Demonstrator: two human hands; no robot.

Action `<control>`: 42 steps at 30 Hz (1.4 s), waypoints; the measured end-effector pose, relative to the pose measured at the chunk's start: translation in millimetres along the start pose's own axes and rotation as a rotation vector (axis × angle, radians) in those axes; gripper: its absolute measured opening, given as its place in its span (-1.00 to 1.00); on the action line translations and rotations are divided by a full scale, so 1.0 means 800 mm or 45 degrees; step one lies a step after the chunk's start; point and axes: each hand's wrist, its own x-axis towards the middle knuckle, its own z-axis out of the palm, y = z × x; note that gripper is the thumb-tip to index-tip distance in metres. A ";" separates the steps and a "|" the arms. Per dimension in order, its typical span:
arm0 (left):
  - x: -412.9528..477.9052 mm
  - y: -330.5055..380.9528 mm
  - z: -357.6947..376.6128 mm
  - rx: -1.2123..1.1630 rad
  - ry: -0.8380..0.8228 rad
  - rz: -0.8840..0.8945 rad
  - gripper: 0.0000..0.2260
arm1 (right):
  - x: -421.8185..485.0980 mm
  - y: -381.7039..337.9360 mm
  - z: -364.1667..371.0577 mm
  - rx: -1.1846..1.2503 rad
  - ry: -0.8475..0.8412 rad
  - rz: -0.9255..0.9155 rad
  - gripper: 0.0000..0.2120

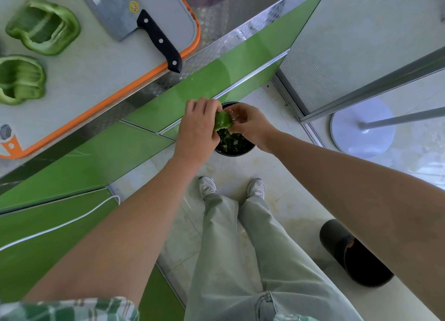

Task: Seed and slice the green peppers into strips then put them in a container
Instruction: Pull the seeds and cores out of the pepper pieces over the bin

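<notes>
I am gripping a green pepper piece (222, 120) in my left hand (197, 128) over the black bin (234, 149) on the floor (289, 200), my right hand (250, 125) pinching at its inner side, while two pepper halves (43, 27) (20, 80) are lying on the cutting board (96, 63).

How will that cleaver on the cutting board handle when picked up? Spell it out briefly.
The cleaver looks stiff and probably blade-heavy: its broad steel blade dwarfs the black handle. It lies flat, so it should not roll. Its handle end juts past the cutting board's orange rim, so a nudge there could pivot it.
</notes>
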 end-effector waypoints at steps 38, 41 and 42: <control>0.032 0.020 0.015 -0.283 0.040 -0.421 -0.60 | -0.007 -0.012 -0.014 -0.142 0.224 -0.183 -0.67; 0.034 0.021 0.015 -0.307 0.042 -0.442 -0.59 | -0.008 -0.013 -0.015 -0.142 0.166 -0.161 -0.66; 0.035 0.021 0.015 -0.322 0.043 -0.454 -0.59 | -0.009 -0.013 -0.015 -0.146 0.152 -0.162 -0.63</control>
